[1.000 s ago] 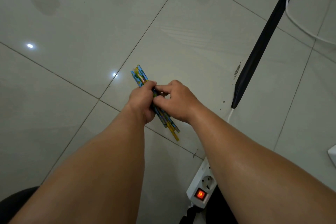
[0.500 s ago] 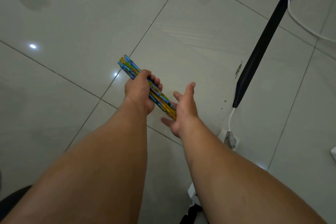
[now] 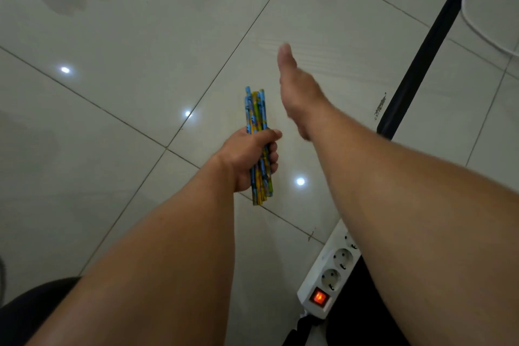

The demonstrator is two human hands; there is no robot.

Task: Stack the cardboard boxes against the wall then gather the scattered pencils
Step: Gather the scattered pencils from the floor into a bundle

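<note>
A bundle of several blue-and-yellow patterned pencils (image 3: 256, 109) stands nearly upright in my left hand (image 3: 247, 159), which is closed around its middle above the tiled floor. My right hand (image 3: 297, 90) is stretched out flat to the right of the bundle, edge-on and slightly blurred, holding nothing and not touching the pencils. No cardboard boxes are in view.
A white power strip (image 3: 328, 281) with a lit red switch lies on the floor at the lower right, partly under my right forearm. A black bar (image 3: 421, 53) runs diagonally at the right, with a white cable (image 3: 474, 22) beside it. Glossy white floor tiles (image 3: 112, 64) fill the rest.
My right hand has let go of the pencils and swung up and to the right, flat. My left hand has turned the bundle from slanted to nearly upright.
</note>
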